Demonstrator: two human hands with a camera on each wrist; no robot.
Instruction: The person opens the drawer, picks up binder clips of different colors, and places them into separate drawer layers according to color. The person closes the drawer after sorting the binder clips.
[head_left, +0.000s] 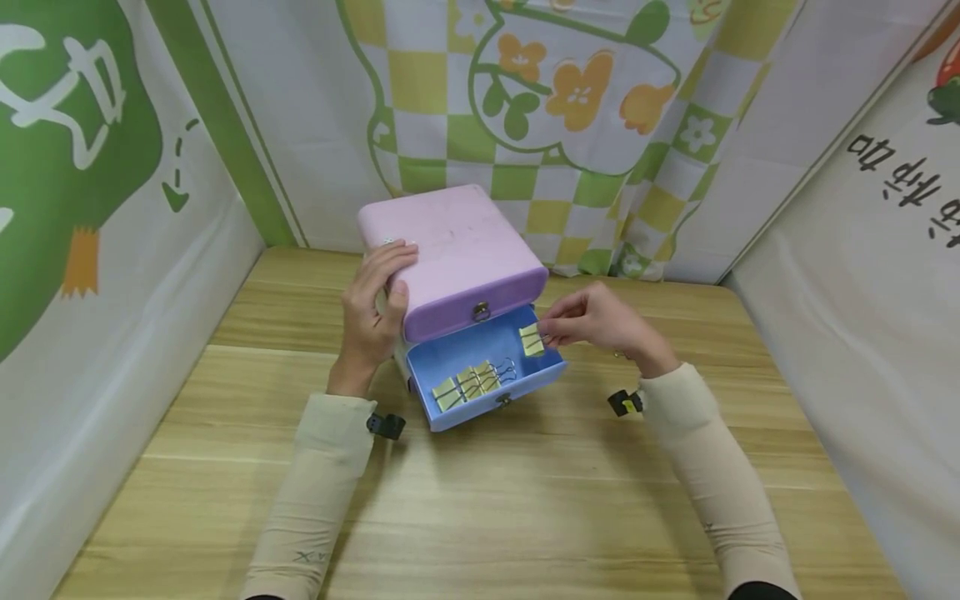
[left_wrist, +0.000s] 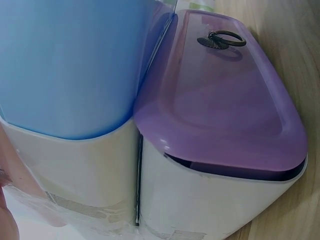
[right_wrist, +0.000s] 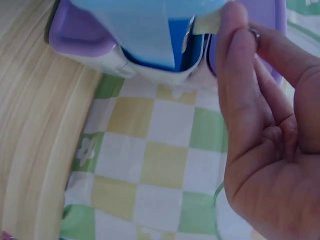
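Note:
A small chest of drawers [head_left: 450, 242] with a pink top stands in the head view, its blue drawer [head_left: 480, 410] pulled out below a closed purple one. Several yellow binder clips [head_left: 468, 383] lie in a row in the blue drawer. My left hand [head_left: 367, 317] rests on the chest's left top edge, fingers stretched over the top. Between thumb and fingertips, my right hand [head_left: 600, 321] pinches another yellow binder clip [head_left: 532, 340] over the drawer's right end. The right wrist view shows only part of that clip at the fingertips.
A lower purple drawer [left_wrist: 225, 100] with a ring pull sits beneath the blue one in the left wrist view. The chest stands on a wooden table [head_left: 465, 517]. Behind it hangs a checkered cloth [head_left: 420, 125], with white panels on both sides.

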